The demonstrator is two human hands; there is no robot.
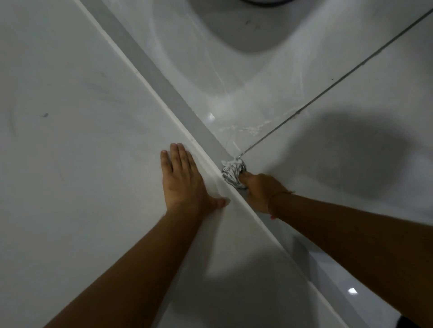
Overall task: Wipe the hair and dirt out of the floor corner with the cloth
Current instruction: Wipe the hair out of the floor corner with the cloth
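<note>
A crumpled grey-and-white cloth [232,172] is pressed onto the glossy white floor where a dark grout line [328,86] meets the grey strip [164,77] at the foot of the white wall panel [70,117]. My right hand [259,192] is shut on the cloth from behind, with a thin thread band at the wrist. My left hand [185,180] lies flat and open on the wall panel, fingers together, thumb by the panel's white edge. Hair or dirt under the cloth cannot be made out.
Whitish streaks and smears [246,128] mark the tile just beyond the cloth. A few dark specks [248,22] lie farther out on the floor. A dark curved object [264,1] sits at the top edge. A small dark mark [45,115] is on the wall panel.
</note>
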